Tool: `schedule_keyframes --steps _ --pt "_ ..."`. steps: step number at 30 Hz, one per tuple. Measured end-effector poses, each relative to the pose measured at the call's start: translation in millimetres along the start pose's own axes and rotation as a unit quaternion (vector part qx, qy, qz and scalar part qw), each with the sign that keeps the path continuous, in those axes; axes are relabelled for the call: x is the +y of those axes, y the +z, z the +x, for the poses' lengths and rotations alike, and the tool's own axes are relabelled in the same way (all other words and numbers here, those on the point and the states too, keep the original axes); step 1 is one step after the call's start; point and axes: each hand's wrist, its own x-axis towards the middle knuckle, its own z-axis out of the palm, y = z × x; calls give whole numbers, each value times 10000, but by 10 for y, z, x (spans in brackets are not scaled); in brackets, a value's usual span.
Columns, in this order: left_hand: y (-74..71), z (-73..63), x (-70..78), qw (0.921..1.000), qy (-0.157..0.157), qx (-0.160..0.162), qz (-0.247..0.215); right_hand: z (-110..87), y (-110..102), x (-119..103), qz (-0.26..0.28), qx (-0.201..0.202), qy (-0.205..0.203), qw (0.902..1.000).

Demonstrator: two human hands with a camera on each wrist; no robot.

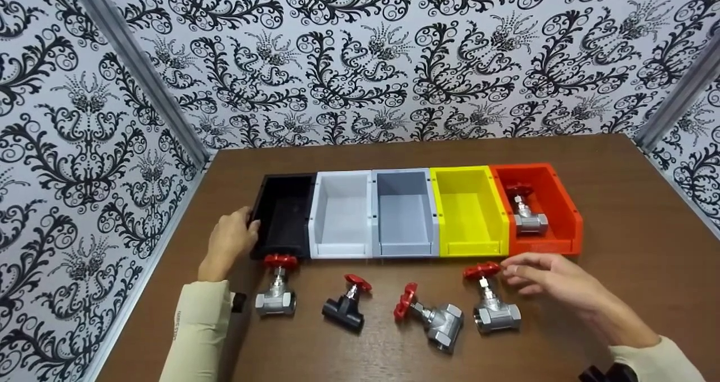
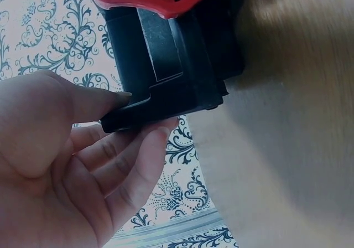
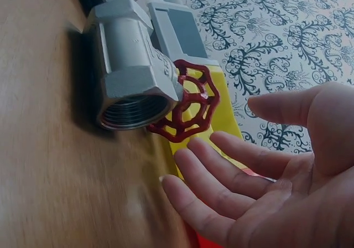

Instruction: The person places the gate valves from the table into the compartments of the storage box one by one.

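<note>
My left hand [image 1: 229, 237] grips the left wall of the black bin [image 1: 284, 216]. In the left wrist view the thumb [image 2: 105, 101] lies over the rim and the fingers are on the outer side. Just in front of that bin stands a metal valve [image 1: 275, 292] with a red handwheel. My right hand [image 1: 554, 278] is held with loosely bent fingers, nothing in it, beside the red handwheel [image 3: 191, 101] of another metal valve [image 1: 495, 309]. Between these two lie a dark-bodied valve [image 1: 344, 309] and a tilted metal valve [image 1: 441, 323], both with red wheels.
White [image 1: 344, 250], grey [image 1: 405, 251], yellow [image 1: 472, 249] and red [image 1: 568, 236] bins continue the row to the right of the black one. A metal valve [image 1: 529, 221] sits inside the red bin. Patterned wall panels [image 1: 360, 61] enclose the brown table [image 1: 619, 202] behind and at the sides.
</note>
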Motion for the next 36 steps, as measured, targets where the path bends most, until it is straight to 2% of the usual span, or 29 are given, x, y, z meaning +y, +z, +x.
schedule_keyframes --steps 10,20,29,36 --pt "15 6 -16 10000 -10 23 14 11 -11 46 143 -343 132 9992" --pt "10 -11 -4 10000 31 16 -30 9 -11 67 241 -572 -59 9981" --pt "17 -7 -19 9999 47 123 -59 25 7 110 395 -702 4 9968" --pt "14 -9 -18 9999 17 83 -88 56 43 129 443 -807 -179 9956"
